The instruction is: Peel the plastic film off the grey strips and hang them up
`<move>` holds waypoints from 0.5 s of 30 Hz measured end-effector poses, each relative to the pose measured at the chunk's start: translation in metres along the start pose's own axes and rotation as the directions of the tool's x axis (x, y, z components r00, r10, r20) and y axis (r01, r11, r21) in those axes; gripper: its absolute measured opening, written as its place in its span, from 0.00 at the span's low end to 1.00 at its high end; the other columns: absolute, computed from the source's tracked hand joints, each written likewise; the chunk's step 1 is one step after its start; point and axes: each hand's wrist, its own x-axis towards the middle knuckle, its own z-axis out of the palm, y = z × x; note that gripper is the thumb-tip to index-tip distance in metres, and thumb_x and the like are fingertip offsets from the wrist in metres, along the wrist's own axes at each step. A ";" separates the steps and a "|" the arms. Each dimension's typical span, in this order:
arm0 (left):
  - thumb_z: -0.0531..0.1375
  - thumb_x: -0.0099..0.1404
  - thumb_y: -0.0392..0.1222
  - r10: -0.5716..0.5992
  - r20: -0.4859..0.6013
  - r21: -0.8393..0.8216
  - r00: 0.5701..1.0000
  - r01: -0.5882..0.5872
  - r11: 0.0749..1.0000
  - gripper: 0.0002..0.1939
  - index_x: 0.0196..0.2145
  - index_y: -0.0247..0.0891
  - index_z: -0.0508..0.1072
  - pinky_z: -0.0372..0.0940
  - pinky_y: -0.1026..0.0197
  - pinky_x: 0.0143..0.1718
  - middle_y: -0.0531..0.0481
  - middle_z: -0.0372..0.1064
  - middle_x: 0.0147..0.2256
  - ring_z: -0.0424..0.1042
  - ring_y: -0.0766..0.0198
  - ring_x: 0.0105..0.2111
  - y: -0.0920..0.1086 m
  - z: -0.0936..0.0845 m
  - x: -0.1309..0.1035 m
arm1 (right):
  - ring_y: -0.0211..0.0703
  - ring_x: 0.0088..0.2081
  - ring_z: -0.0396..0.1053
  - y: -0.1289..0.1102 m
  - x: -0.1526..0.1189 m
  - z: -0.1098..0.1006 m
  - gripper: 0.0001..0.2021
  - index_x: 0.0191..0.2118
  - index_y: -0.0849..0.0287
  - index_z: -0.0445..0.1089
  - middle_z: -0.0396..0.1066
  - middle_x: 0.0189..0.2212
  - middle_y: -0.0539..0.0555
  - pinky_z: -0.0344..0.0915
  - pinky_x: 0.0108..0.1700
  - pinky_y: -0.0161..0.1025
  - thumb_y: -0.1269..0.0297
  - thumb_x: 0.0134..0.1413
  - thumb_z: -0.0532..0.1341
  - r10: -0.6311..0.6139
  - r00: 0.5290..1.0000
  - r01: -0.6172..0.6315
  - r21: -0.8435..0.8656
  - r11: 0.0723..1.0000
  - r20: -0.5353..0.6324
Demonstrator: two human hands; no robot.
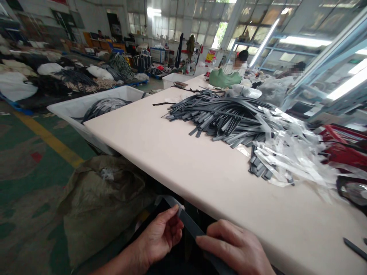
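1. The grey strip (192,226) is pinched under the thumb of the left hand (160,236), whose other fingers are loosely curled; by the right hand (237,246) it is gripped, with the fingers bent over it.
2. On the table (143,141), a heap of dark strips (223,114) is spread toward the far edge, partly covered by clear plastic (298,156).
3. A white bin (61,109) is seen beside the left corner, and a sack (100,214) below the near edge.
4. The grey strip is held between both hands, just in front of the near edge.
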 end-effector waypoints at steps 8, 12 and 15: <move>0.60 0.65 0.33 0.010 0.140 -0.036 0.990 -0.005 0.999 0.05 0.35 0.28 0.75 0.71 0.64 0.28 0.46 0.76 0.27 0.75 0.64 0.25 -0.009 -0.020 0.004 | 0.46 0.51 0.70 0.021 0.022 0.058 0.16 0.46 0.55 0.70 0.76 0.47 0.55 0.67 0.53 0.43 0.55 0.70 0.48 -0.064 0.997 0.057 0.138 0.989 0.044; 0.57 0.66 0.35 0.042 0.137 -0.070 0.990 -0.033 0.997 0.12 0.43 0.24 0.73 0.74 0.57 0.35 0.35 0.77 0.38 0.77 0.55 0.33 0.001 -0.013 0.003 | 0.42 0.35 0.74 0.012 0.019 0.047 0.15 0.42 0.57 0.70 0.77 0.33 0.54 0.68 0.39 0.38 0.58 0.70 0.48 0.059 0.991 -0.085 0.234 0.969 0.116; 0.57 0.68 0.36 0.269 -0.062 -0.163 0.961 -0.276 0.947 0.12 0.44 0.23 0.72 0.75 0.59 0.35 0.35 0.77 0.37 0.78 0.56 0.33 0.036 -0.020 0.013 | 0.40 0.31 0.74 0.003 0.007 0.016 0.16 0.40 0.53 0.71 0.76 0.30 0.51 0.67 0.37 0.36 0.55 0.70 0.48 0.082 0.971 -0.163 0.376 0.912 0.223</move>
